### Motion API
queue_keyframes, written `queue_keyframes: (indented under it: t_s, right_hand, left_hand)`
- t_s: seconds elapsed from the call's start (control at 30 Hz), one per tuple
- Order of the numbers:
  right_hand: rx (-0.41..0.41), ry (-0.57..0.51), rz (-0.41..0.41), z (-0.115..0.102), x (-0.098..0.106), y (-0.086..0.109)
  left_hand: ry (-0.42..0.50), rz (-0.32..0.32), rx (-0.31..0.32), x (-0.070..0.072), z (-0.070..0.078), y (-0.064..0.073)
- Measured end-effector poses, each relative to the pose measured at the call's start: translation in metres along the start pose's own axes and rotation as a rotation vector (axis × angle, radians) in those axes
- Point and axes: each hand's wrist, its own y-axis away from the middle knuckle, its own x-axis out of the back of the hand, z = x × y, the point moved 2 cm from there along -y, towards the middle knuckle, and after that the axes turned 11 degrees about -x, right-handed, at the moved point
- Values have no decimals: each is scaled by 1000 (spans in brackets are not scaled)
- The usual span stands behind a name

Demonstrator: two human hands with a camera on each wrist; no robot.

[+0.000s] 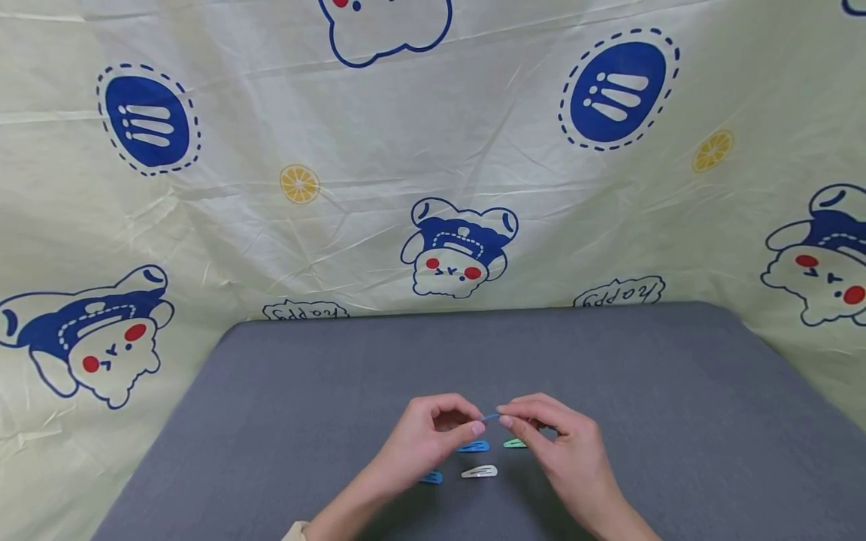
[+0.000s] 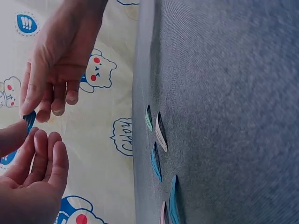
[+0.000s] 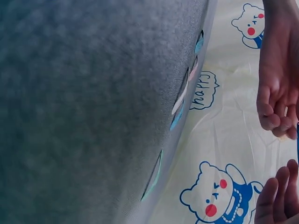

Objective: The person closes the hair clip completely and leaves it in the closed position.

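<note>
Above the table, a blue snap hair clip spans the small gap between both hands. The thumb and forefinger of my left hand pinch one end. My right hand pinches the other end with thumb and fingertip. In the left wrist view, the blue clip's ridged face shows between the fingertips. Below the hands lie a blue clip, a green clip partly behind the right fingers, a white clip and another blue clip partly covered by the left wrist.
A pink clip lies beside a blue one in the left wrist view; the left arm hides it from the head. The grey cloth-covered table reaches back to a cream curtain printed with bears and oranges.
</note>
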Motion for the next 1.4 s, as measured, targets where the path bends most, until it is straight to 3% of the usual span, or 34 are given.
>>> queue_keyframes:
  t_s: [0.17, 0.5, 0.77, 1.07, 1.4]
  right_hand:
    - [-37, 88, -41, 1, 2, -3]
    - [32, 239, -61, -4, 8, -5]
    - [59, 265, -106, -4, 11, -6]
    - [66, 254, -167, -4, 16, -8]
    - [19, 268, -253, 1, 25, -13]
  left_hand:
    - [38, 13, 19, 1, -3, 0]
    - [-185, 41, -61, 0, -1, 1]
    - [-327, 40, -117, -1, 5, 3]
    - [-380, -21, -171, 0, 11, 4]
    - [-351, -170, -134, 2, 9, -8]
